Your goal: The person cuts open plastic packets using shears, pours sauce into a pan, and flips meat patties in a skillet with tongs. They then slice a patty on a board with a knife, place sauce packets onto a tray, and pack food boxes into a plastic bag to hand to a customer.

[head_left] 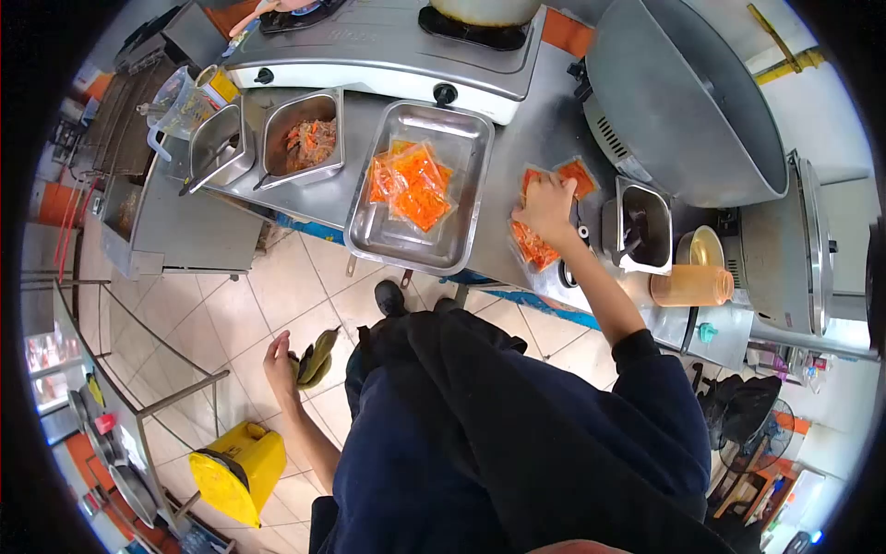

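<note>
My right hand (548, 210) reaches over the metal counter, its fingers curled onto a clear packet of shredded orange food (532, 246). Partly behind that hand lies another orange packet (579, 176). A metal tray (360, 208) to the left bears several similar clear packets (420, 189) in a loose pile. Down by my left side, above the tiled floor, my left hand (280, 367) is closed around a limp olive-green cloth (317, 358); its exact kind is hard to make out.
Behind the tray stands a gas stove (369, 69). Metal containers (303, 138) line the counter's left; another metal container (637, 226) and an orange-capped bottle (692, 285) sit right. A large grey pan (683, 102) rises behind them. A yellow bin (238, 473) stands on the floor.
</note>
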Available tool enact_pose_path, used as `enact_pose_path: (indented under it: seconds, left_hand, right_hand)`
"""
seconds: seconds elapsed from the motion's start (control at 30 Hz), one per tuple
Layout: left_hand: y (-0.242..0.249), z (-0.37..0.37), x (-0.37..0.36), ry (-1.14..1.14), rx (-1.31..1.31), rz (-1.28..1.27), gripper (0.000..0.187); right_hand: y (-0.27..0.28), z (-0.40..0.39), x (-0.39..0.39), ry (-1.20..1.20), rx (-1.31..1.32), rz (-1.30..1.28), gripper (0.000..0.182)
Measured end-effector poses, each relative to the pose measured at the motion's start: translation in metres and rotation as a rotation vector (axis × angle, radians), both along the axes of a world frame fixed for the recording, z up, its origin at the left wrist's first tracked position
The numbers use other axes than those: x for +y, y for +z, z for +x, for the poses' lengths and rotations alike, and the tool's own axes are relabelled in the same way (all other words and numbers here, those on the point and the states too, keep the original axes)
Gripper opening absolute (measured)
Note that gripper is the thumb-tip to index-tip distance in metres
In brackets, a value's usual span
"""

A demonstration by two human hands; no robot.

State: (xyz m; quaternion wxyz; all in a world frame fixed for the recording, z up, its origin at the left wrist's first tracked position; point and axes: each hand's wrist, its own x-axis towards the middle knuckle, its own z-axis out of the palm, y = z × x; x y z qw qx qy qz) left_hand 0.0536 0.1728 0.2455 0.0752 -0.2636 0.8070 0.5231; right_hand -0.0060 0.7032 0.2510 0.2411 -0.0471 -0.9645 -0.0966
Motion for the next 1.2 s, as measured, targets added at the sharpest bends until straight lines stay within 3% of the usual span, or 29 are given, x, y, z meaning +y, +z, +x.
enact_pose_path:
  seconds: [0.07,0.23,0.3,0.33,0.4,0.43,0.5,0.53,0.57,0.6,0.7,0.77,0.83,0.87,0.93,0.97,1.03,1.07,1.1,1.13,1.17,1.2]
  left_hand:
    - [-0.002,0.009,-0.01,0.052,-0.044,-0.007,0.026]
    - [-0.024,0.025,-0.044,0.063,-0.001,-0.108,0.027]
    - [-0.027,0.028,-0.047,0.051,0.04,-0.109,0.027]
    - [0.006,0.026,-0.022,0.1,-0.041,-0.019,0.026]
    - [0.007,0.026,-0.017,0.093,-0.047,0.008,0.026]
    - [0.006,0.025,-0.015,0.1,-0.047,0.033,0.025]
    - [0.003,0.026,-0.015,0.091,-0.037,0.014,0.025]
    - [0.001,0.027,-0.016,0.091,-0.025,-0.008,0.025]
    - [-0.004,0.028,-0.018,0.095,-0.022,-0.006,0.025]
    - [-0.009,0.03,-0.022,0.098,-0.025,-0.008,0.025]
    - [-0.016,0.032,-0.035,0.122,-0.075,0.07,0.025]
    - [-0.022,0.031,-0.04,0.106,-0.069,0.052,0.025]
    - [-0.013,0.022,-0.03,0.129,-0.11,0.057,0.026]
    - [-0.017,0.016,-0.029,0.086,-0.076,0.035,0.026]
    - [-0.001,0.001,-0.009,-0.006,-0.053,-0.004,0.026]
    - [0.005,-0.005,0.003,-0.012,-0.057,-0.004,0.026]
    - [0.01,-0.017,0.017,-0.064,-0.069,-0.008,0.026]
    - [0.004,-0.02,0.016,-0.092,-0.019,0.032,0.027]
    - [0.001,-0.022,0.017,-0.096,-0.018,0.035,0.027]
    - [-0.002,-0.022,0.017,-0.108,-0.013,0.037,0.027]
    - [-0.003,-0.023,0.018,-0.116,-0.007,0.039,0.027]
    - [-0.003,-0.023,0.018,-0.125,-0.031,0.036,0.033]
  right_hand:
    - [-0.003,0.006,0.005,-0.073,-0.321,0.082,0.018]
    - [0.067,-0.006,0.005,-0.132,-0.228,-0.201,0.014]
    - [0.101,-0.017,0.005,-0.058,-0.256,-0.694,0.018]
    - [0.11,-0.024,0.005,-0.069,-0.257,-0.693,0.018]
    - [0.119,-0.043,0.013,0.123,-0.343,-1.142,0.025]
    - [0.11,-0.05,0.028,0.112,-0.34,-1.141,0.025]
    - [0.079,-0.057,0.057,-0.188,-0.433,-0.936,0.026]
    - [0.072,-0.049,0.048,-0.421,-0.47,-0.485,0.032]
    - [0.066,-0.037,0.041,-0.511,-0.613,-0.204,0.035]
    - [0.038,-0.029,0.045,-0.546,-0.628,0.025,0.027]
    - [0.003,-0.022,0.065,-0.457,-0.546,0.115,0.02]
    - [0.035,-0.021,0.05,-0.446,-0.46,0.128,0.014]
    - [0.076,-0.027,0.033,-0.512,-0.395,-0.158,0.016]
    - [0.088,-0.03,0.032,-0.515,-0.4,-0.16,0.016]
    - [0.098,-0.037,0.036,-0.177,-0.302,-0.717,0.018]
    - [0.096,-0.041,0.039,-0.185,-0.303,-0.717,0.018]
    - [0.091,-0.047,0.044,-0.023,-0.493,-0.96,0.018]
    - [0.076,-0.04,0.045,-0.128,-0.606,-0.726,0.024]
    - [0.088,-0.027,0.02,-0.282,-0.828,-0.339,0.042]
    - [0.066,-0.016,0.025,-0.292,-0.95,-0.308,0.054]
    - [0.041,-0.001,0.026,-0.183,-0.896,-0.198,0.054]
    - [0.023,0.011,0.032,-0.119,-0.775,-0.354,0.048]
